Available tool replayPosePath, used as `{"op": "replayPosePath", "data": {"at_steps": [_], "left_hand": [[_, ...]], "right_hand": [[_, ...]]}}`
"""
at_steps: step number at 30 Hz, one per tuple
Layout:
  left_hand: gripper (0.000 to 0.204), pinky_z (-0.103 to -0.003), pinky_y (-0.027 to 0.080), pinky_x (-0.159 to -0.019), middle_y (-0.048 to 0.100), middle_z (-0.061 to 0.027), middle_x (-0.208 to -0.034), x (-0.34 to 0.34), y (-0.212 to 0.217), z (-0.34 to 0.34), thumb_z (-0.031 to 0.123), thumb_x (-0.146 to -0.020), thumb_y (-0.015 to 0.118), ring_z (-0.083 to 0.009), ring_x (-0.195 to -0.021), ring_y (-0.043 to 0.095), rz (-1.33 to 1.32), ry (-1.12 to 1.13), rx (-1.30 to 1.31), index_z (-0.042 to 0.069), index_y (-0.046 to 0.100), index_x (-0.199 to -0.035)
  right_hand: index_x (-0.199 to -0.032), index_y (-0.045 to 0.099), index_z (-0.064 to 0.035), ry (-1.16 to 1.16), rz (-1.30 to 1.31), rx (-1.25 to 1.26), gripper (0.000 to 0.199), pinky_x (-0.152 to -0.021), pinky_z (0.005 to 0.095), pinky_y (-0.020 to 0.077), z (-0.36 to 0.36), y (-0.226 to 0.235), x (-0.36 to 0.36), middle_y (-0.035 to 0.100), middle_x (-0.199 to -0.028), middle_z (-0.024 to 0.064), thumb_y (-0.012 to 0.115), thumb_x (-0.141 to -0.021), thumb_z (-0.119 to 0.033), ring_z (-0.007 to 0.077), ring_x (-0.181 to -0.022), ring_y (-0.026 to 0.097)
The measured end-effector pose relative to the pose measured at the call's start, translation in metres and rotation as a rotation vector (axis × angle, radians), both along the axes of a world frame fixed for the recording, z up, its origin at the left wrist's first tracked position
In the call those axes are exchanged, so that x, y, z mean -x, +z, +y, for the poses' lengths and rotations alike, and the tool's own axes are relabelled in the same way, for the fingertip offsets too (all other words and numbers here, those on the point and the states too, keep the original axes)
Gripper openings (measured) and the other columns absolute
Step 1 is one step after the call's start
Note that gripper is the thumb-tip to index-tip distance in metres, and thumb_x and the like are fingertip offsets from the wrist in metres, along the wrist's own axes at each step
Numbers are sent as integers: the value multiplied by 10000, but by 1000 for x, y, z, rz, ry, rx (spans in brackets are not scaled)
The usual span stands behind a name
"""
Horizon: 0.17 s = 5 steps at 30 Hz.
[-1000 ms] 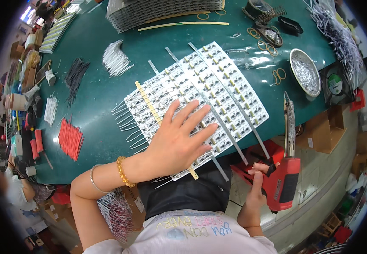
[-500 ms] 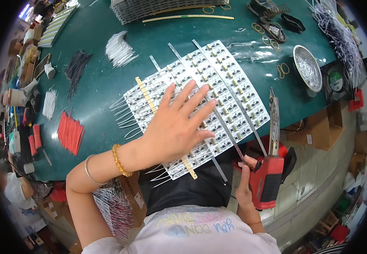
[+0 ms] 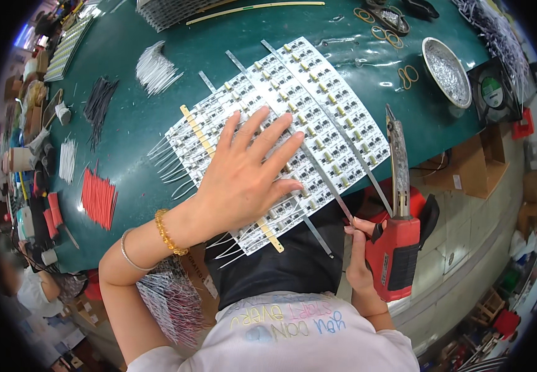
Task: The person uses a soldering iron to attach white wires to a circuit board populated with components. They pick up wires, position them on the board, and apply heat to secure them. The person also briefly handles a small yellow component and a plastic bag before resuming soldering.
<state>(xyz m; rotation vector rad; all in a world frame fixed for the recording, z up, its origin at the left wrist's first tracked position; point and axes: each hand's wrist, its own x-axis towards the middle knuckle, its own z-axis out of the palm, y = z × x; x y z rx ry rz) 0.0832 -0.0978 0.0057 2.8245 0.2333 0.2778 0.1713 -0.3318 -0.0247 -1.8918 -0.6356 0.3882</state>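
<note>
My left hand (image 3: 240,167) lies flat with spread fingers on a white panel of small circuit boards (image 3: 343,118), tilted across the table edge and my lap. Thin white wires (image 3: 166,164) stick out from the panel's left side. A yellow strip (image 3: 197,131) and several narrow metal strips (image 3: 323,166) lie across the panel. My right hand (image 3: 361,263) is closed at the panel's lower right, thumb and finger pinching the near end of one metal strip. The same hand has a red soldering gun (image 3: 395,248), its metal barrel pointing up beside the panel. Some fingers are hidden behind its handle.
Bundles of white (image 3: 157,68), black (image 3: 100,105) and red wires (image 3: 99,198) lie on the green table (image 3: 219,34). A metal bowl (image 3: 447,73), rubber bands (image 3: 408,77) and a black fan (image 3: 494,90) stand at right. A cardboard box (image 3: 476,164) is below the table edge.
The whole view has shifted a little, so the table things appear higher and further left. Both hands keep nearly the same places on the panel and the strip.
</note>
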Motion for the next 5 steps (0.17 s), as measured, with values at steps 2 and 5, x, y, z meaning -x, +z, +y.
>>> {"op": "replayPosePath", "data": {"at_steps": [2,5], "left_hand": [[609,-545,242,-1053,416,-145,-1376,2,0,2,296,-764,686,-377,-1276,353,0,4,4,83,489,-1299],[628,-539,234,-1063,398,-154,-1388,3,3,6,299,-762,690,-383,-1279,347,-26,-3,78,84,478,-1312]], "right_hand": [[-1029,616,-104,-6,16,-1,211,-655,270,469,-1,0,0,607,-877,100,588,-855,11,169,-745,610],[-1063,608,-105,-26,39,-68,221,-662,270,480,0,-8,2,605,-885,112,571,-872,0,176,-758,621]]}}
